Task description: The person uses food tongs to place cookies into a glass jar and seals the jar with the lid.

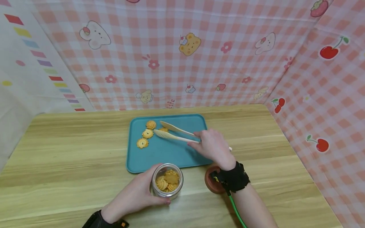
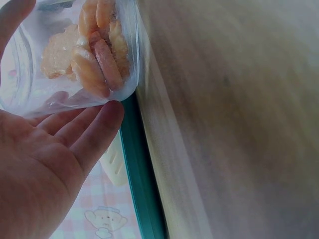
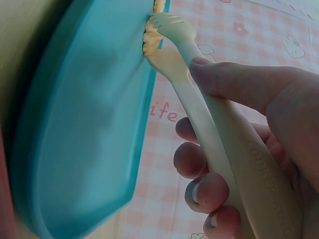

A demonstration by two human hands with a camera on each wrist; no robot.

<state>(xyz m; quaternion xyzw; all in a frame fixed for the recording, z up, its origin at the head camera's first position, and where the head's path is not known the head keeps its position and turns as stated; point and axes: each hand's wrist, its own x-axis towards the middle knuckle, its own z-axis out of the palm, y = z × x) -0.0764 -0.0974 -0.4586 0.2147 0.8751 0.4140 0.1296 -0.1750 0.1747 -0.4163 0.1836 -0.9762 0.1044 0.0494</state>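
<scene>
My left hand (image 1: 142, 190) grips a clear glass jar (image 1: 167, 195) with several cookies (image 1: 168, 182) inside, its mouth facing up, just in front of the teal tray (image 1: 171, 158). In the left wrist view the thumb and fingers wrap the jar (image 2: 130, 59). My right hand (image 1: 214, 147) holds cream-coloured tongs (image 1: 176, 136) over the tray, thumb on one arm and fingers round the other. The tong tips are spread, on either side of a cookie (image 1: 163, 129) at the tray's back. Several more cookies (image 1: 147, 133) lie in a line at the tray's left.
A round reddish-brown lid-like object (image 1: 212, 183) sits on the wooden table (image 1: 71, 158) under my right wrist, partly hidden. A green cable (image 1: 236, 210) runs along the right forearm. Pink checked cloth (image 1: 171, 69) hangs behind the table and along its right side.
</scene>
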